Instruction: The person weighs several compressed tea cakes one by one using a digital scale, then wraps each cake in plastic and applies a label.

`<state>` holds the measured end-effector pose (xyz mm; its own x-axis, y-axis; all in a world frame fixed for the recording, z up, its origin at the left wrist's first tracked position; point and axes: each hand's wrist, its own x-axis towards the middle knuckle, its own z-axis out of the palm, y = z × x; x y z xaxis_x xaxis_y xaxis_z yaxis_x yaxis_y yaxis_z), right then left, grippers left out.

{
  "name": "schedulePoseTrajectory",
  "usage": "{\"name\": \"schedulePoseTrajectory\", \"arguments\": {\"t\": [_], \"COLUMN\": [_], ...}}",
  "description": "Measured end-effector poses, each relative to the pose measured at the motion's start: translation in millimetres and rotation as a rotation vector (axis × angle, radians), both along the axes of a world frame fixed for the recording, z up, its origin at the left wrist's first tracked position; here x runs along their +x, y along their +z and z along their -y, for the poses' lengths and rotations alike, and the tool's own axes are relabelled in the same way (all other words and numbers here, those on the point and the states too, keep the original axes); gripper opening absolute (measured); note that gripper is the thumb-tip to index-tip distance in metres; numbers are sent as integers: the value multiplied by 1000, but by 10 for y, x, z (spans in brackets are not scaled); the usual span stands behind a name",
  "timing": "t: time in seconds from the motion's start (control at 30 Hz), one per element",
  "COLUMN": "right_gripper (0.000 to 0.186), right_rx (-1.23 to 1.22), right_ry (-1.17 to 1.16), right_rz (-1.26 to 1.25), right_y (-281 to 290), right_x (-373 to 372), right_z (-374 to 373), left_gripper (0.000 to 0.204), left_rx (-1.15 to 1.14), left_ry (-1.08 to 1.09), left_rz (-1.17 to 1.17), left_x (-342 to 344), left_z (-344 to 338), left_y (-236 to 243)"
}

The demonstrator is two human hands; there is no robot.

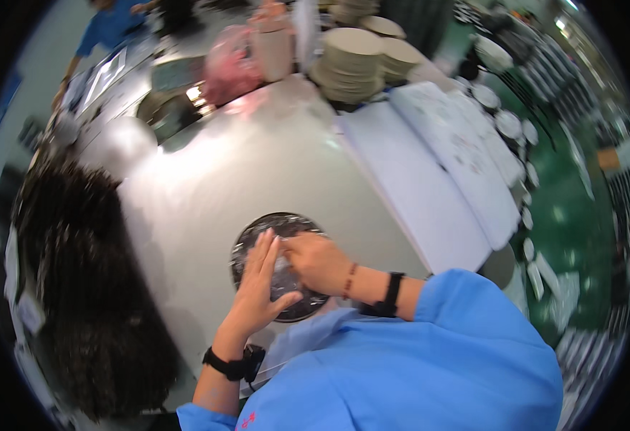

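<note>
A round black disc [297,310] with a shiny, wrinkled clear film over it lies on the table near my body. My left hand [259,284] rests over its left half, fingers stretched out and thumb apart. From the right, my right hand [316,260] comes in over the disc with its fingers curled, its fingertips meeting those of the left. Whatever the right fingers pinch, if anything, is hidden and slightly blurred. Both wrists wear black straps.
A tall dark heap of layered, glossy sheets [99,287] lines the left side. White boards or sheets [430,187] lie at right. Stacked round cream discs [351,65], a pink plastic bag [232,65] and a round metal pan [168,115] stand at the back. Another person [114,29] is at far left.
</note>
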<state>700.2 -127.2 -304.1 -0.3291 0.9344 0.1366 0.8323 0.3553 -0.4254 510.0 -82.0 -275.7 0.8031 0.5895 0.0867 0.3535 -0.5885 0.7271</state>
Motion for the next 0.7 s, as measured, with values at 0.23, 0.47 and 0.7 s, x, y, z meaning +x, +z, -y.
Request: {"name": "schedulePoseTrajectory", "arguments": {"t": [0.23,0.47,0.7], "right_gripper": [25,40,24], "right_rx": [595,319,55], "right_ry": [-627,-810,-1025], "right_rz": [-44,719,548], "right_y": [-109,-377,-144], "right_x": [1989,3391,3508], "right_z": [444,1020,511], "left_gripper": [50,45,44], "left_rx": [389,554,492], "left_ry": [248,141,218], "left_rz": [-99,-235,-233], "left_x": [348,429,293], "left_z": [79,187,198], "left_y": [-273,-160,-308]}}
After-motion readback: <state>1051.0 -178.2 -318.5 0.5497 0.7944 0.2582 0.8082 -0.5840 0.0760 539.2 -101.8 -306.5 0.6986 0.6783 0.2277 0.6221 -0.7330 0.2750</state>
